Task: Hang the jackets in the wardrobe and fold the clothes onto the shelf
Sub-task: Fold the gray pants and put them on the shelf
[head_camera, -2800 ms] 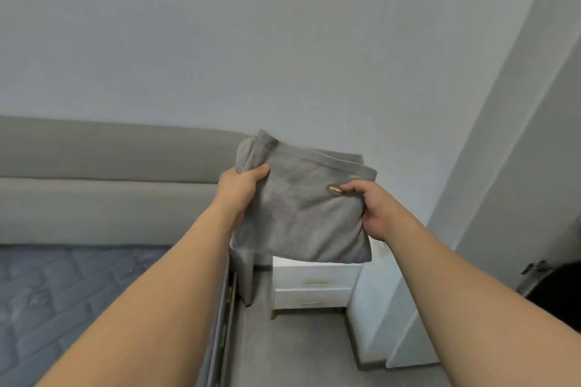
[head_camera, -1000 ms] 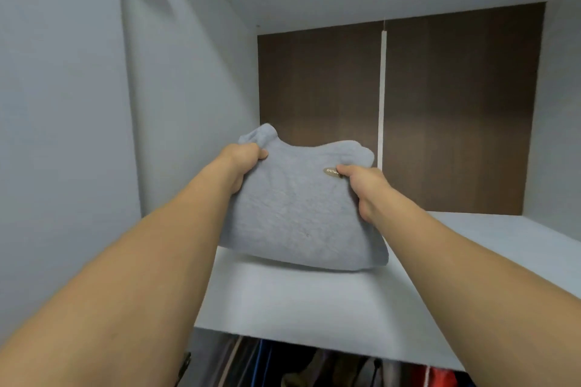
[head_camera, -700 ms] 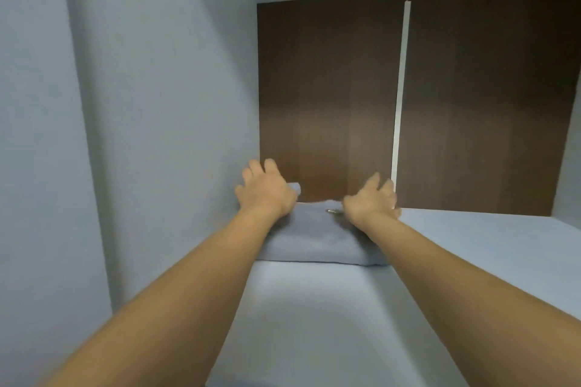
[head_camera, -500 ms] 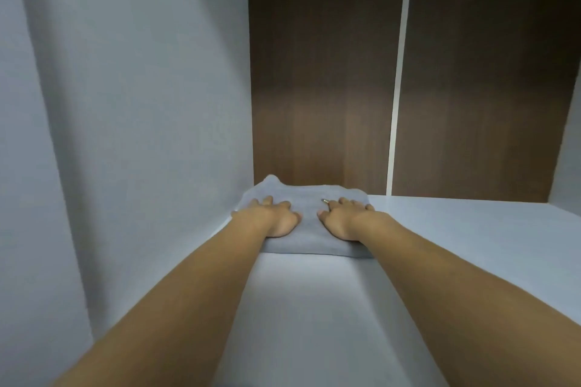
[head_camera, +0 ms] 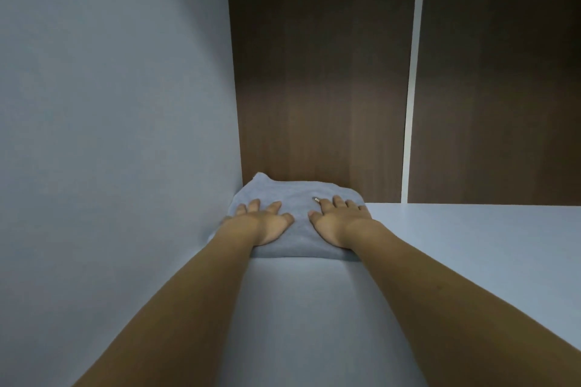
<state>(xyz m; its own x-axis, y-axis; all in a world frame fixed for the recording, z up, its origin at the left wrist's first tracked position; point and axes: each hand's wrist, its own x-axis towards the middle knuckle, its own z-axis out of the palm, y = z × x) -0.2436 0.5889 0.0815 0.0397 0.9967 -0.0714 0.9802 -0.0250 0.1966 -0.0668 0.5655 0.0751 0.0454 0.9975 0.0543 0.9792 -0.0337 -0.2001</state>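
Folded grey garment (head_camera: pixel 295 217) went from mid-air onto the shelf (head_camera: pixel 456 248), tucked in its back-left corner. Left hand (head_camera: pixel 264 223) and right hand (head_camera: pixel 339 223) pressed it flat, grip wide, holding nothing. This item looked placed; remaining clothes weren't visible.

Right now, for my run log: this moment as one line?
step: placing | folded grey garment: on shelf, back left corner | left hand, right hand: flat on it

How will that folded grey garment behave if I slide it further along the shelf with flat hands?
The folded grey garment looks soft: its back corner bunches up, so it will probably ruck rather than move as a block. The shelf looks smooth, so it should slide easily. With the left hand and right hand pressing flat, the folds likely hold.
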